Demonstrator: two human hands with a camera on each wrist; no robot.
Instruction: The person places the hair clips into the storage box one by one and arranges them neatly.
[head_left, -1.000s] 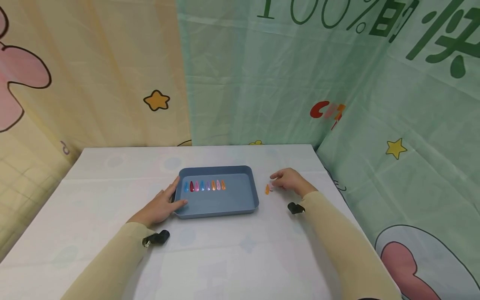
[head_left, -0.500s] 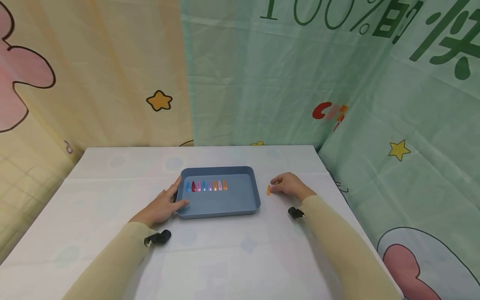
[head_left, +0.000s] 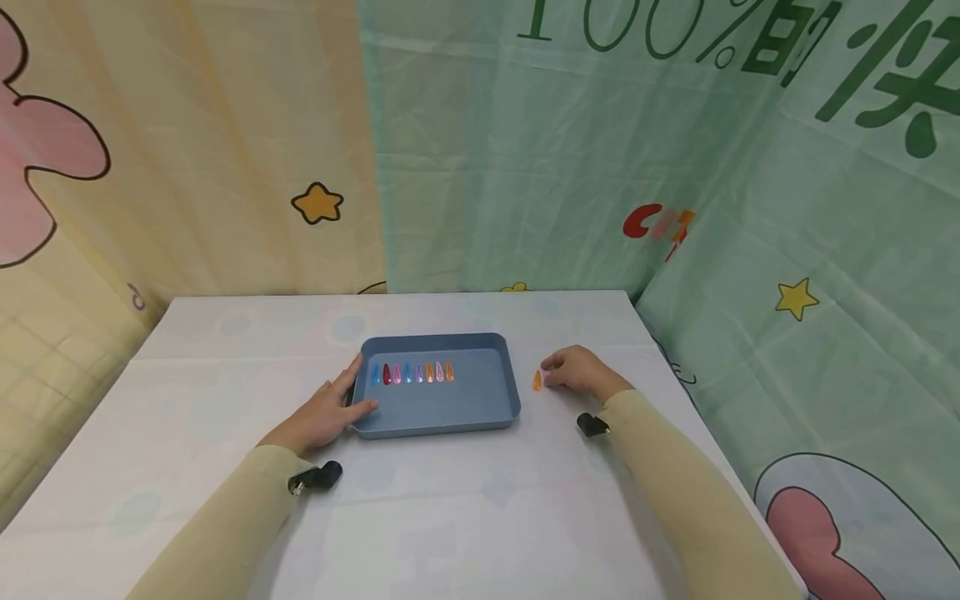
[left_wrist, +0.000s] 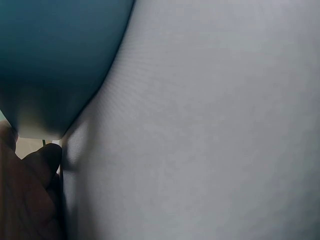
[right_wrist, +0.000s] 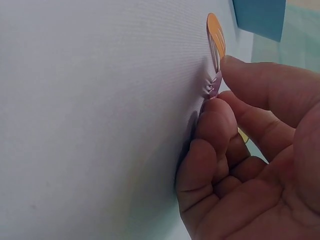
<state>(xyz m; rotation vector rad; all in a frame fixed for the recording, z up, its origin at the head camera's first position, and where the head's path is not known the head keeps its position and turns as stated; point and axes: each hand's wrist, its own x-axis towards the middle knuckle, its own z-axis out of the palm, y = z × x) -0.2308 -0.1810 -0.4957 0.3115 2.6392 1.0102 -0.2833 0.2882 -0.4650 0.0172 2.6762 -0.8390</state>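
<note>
My left hand (head_left: 318, 414) holds the left edge of a blue-grey tray (head_left: 442, 421), its thumb over the rim and its fingers along the outer side. In the left wrist view, fingers (left_wrist: 42, 162) show beside the tray's wall. Inside the tray lies a row of several snap hair clips (head_left: 408, 372) in blue, red, pink, purple and orange. To the tray's right, my right hand (head_left: 581, 372) is low at the table, pinching a purple-pink hair clip (right_wrist: 215, 85) between thumb and fingers. An orange hair clip (head_left: 537, 381) lies right beside the fingertips.
A pale patterned cloth covers the table (head_left: 450, 517). Printed curtains (head_left: 495, 167) hang behind it and along the right side. Black wrist cameras (head_left: 315, 477) are strapped at both sleeves.
My right hand has moved slightly down to the pinkish clip, which showed beside the orange one earlier and is now covered in the head view. The left hand and tray stay in place.
</note>
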